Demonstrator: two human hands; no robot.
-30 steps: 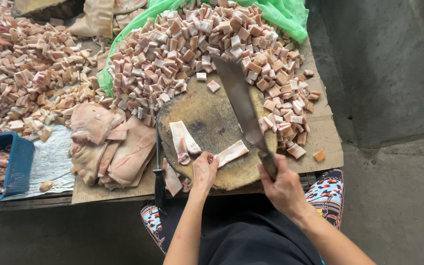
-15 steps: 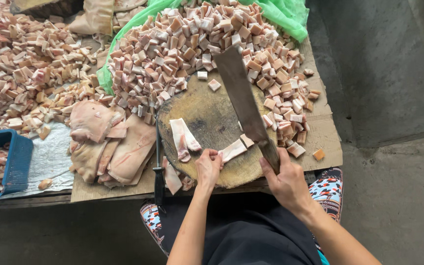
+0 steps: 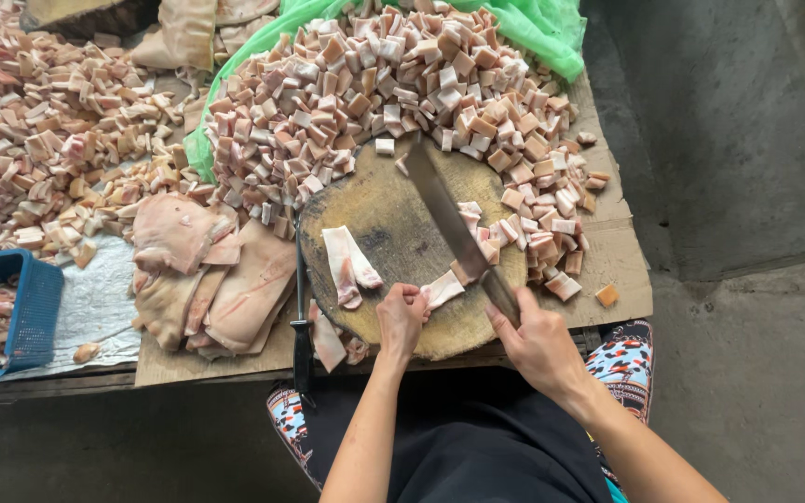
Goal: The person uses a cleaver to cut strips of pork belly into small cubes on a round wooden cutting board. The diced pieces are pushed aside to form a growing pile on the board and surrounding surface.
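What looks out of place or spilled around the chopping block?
One orange-brown cube lies alone on the cardboard near its right corner, apart from the big pile of cut cubes. A second knife lies wedged beside the round block, its handle jutting past the table's front edge.

Pink-and-white meat cubes [image 3: 375,84], green plastic sheet [image 3: 533,28], blue basket [image 3: 34,307], brown round chopping board [image 3: 402,242], grey cleaver blade [image 3: 444,210]

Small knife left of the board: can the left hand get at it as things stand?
Probably yes. The small knife lies uncovered along the board's left edge, close beside the left hand. But that hand is pinning a meat strip, so it would have to let go first.
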